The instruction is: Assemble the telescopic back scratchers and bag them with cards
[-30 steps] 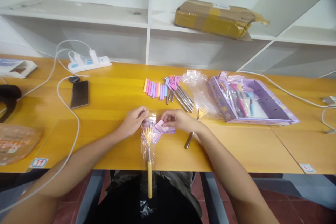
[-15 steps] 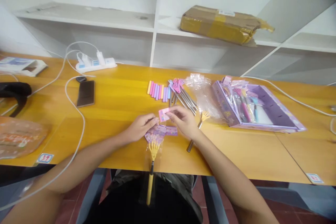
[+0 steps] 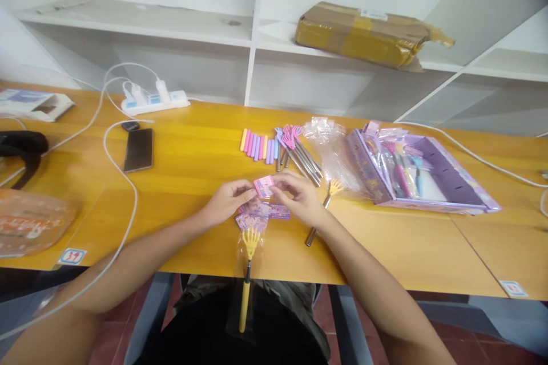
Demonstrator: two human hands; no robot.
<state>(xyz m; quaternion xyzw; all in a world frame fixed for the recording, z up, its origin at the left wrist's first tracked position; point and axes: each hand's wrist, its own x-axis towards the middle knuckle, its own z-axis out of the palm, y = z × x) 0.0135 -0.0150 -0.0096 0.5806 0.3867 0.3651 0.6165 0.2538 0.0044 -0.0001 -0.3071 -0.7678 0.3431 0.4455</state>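
Between my hands is a small pink printed card (image 3: 264, 186). My right hand (image 3: 297, 197) pinches its right edge, while the fingers of my left hand (image 3: 231, 199) close at its left side. Below lie more purple printed cards (image 3: 252, 221) on the table. A yellow back scratcher (image 3: 245, 291) in a clear bag hangs over the table's near edge, its claw end just under the cards. Beside my right wrist rests another yellow-clawed back scratcher (image 3: 327, 205) with a bare metal rod.
Behind my hands lie a row of coloured handle tubes (image 3: 259, 146) and several metal-rod scratchers (image 3: 302, 157). Clear plastic bags (image 3: 327, 148) sit beside a purple display box (image 3: 428, 202). A phone (image 3: 139, 149), a power strip (image 3: 156, 102) and a white cable (image 3: 135, 199) are on the left.
The pink card has shifted slightly left and tilted, and my left fingers have come to its edge. My right hand still holds it. The other things stay in place.
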